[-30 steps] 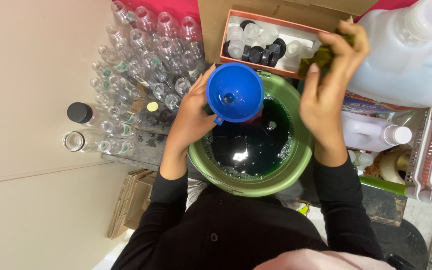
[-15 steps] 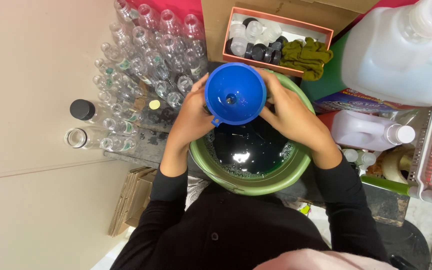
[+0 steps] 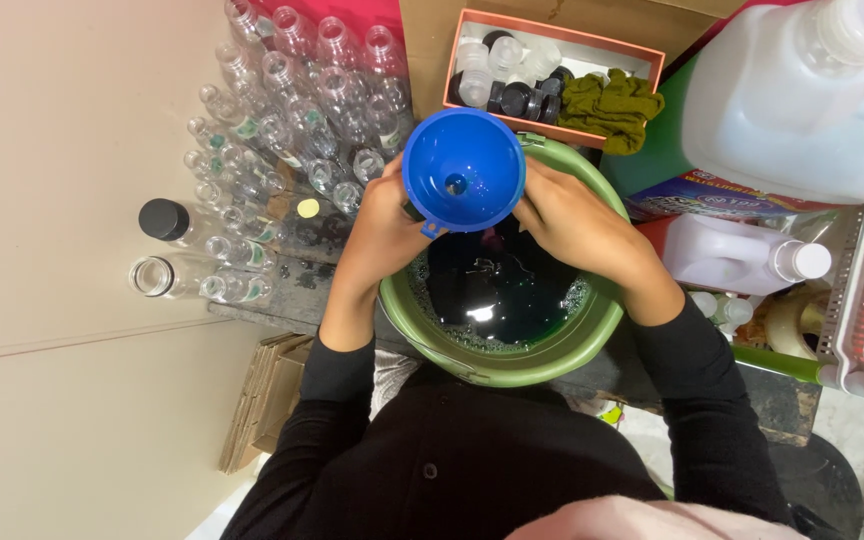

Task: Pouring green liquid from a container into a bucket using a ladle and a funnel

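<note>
Funnel [image 3: 463, 171], bright blue and wide-mouthed, sits between my two hands above the far rim of a green bucket [image 3: 552, 355], its small drain hole showing at the centre. Largest in view is the big white jug [image 3: 802, 100] at far right, lying across a green surface. Next comes the bucket, directly below me in the middle, filled with dark liquid [image 3: 492, 290] that has foam round its edge. To the left, a crowd of clear empty bottles [image 3: 292, 100] stands packed together; one with a black cap [image 3: 164, 219] stands at the near left of the group, and an open one [image 3: 150, 276] just beside it. A cardboard box [image 3: 552, 70] on the far side holds black and clear caps, with a green cloth [image 3: 610, 105] draped over its right end. A smaller white bottle [image 3: 742, 255] with a white cap lies to the right of the bucket. My left hand [image 3: 377, 235] curls against the funnel's left side, thumb near its little tab; my right hand [image 3: 577, 225] curls in at the funnel's right edge. Both hands are closed around something under the funnel, but I cannot tell what, since the funnel hides it.
</note>
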